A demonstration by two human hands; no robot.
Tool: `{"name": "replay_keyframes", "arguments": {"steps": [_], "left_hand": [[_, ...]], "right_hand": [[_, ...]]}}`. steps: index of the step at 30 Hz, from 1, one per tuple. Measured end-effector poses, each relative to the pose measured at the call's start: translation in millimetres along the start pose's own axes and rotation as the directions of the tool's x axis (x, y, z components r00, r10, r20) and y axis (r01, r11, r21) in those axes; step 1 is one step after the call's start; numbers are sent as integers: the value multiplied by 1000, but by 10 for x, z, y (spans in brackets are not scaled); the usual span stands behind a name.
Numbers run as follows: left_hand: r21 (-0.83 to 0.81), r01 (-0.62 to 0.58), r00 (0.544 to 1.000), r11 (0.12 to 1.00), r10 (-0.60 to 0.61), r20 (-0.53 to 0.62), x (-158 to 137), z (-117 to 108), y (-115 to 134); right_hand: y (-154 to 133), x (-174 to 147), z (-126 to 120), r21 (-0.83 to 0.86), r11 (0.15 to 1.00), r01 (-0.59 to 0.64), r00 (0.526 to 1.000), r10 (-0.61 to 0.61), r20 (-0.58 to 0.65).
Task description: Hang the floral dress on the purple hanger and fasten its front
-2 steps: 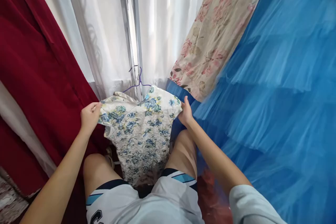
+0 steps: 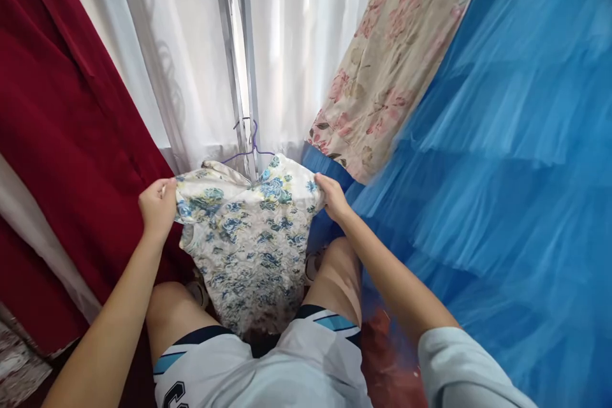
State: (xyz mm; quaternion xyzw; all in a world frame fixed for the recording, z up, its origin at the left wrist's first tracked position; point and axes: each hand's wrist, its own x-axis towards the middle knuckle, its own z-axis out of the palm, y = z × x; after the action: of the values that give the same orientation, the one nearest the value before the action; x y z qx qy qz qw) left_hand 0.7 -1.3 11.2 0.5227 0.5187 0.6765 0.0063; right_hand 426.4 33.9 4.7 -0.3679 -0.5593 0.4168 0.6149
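A white short-sleeved top (image 2: 253, 236) with blue and green flowers spreads out in front of my knees. Inside its neck sits a purple hanger (image 2: 254, 146), whose hook shows above the collar. My left hand (image 2: 159, 207) pinches the edge of the sleeve on the left side. On the other side, my right hand (image 2: 333, 197) grips the opposite sleeve, thumb on top of the cloth and the other fingers partly hidden behind it. The fabric is stretched between both hands, and its lower end hangs between my legs.
Dark red cloth (image 2: 62, 127) hangs along the left. White curtains (image 2: 296, 44) and a metal pole (image 2: 239, 51) stand behind the hanger. To the right hang a beige floral cloth (image 2: 377, 89) and a layered blue tulle dress (image 2: 507, 172). Reddish floor (image 2: 392, 363) shows below.
My left hand has moved slightly left and up with its sleeve. My right thumb, raised before, now presses down on the right sleeve. The top has shifted a little to the left.
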Motion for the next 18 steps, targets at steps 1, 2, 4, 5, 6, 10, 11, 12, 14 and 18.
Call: {"name": "replay_keyframes", "arguments": {"steps": [1, 2, 4, 5, 6, 10, 11, 12, 14, 18], "left_hand": [[-8, -26, 999, 1000, 26, -39, 54, 6, 57], [-18, -46, 997, 999, 45, -60, 116, 21, 119], [-18, -75, 996, 997, 74, -53, 251, 76, 253], [-4, -89, 995, 996, 89, -34, 314, 114, 320], [16, -108, 994, 994, 108, -7, 369, 158, 385], [126, -283, 947, 951, 257, 191, 440, 370, 578], [152, -351, 918, 924, 308, 250, 408, 434, 599], [169, -413, 886, 895, 351, 304, 357, 502, 608], [181, -480, 839, 858, 389, 381, 209, 646, 592], [124, -349, 878, 929, 277, 390, -115, 868, 515]], "right_hand": [[-55, 34, 21, -11, 1000, 9, 1000, -9, -8], [-110, 72, 44, -16, 1000, 15, 1000, -15, -19], [-219, 148, 73, 4, 1000, 19, 998, -19, -68], [-272, 175, 70, 25, 999, 25, 995, -22, -102], [-324, 184, 56, 42, 998, 37, 990, -31, -135], [-492, -112, 24, 34, 986, 165, 948, -149, -282], [-516, -291, 57, 4, 979, 205, 927, -193, -322], [-532, -505, 113, -46, 967, 249, 896, -248, -368], [-548, -992, 282, -181, 939, 293, 852, -343, -397], [-610, -1800, 623, -136, 944, 301, 950, -309, -39]]}}
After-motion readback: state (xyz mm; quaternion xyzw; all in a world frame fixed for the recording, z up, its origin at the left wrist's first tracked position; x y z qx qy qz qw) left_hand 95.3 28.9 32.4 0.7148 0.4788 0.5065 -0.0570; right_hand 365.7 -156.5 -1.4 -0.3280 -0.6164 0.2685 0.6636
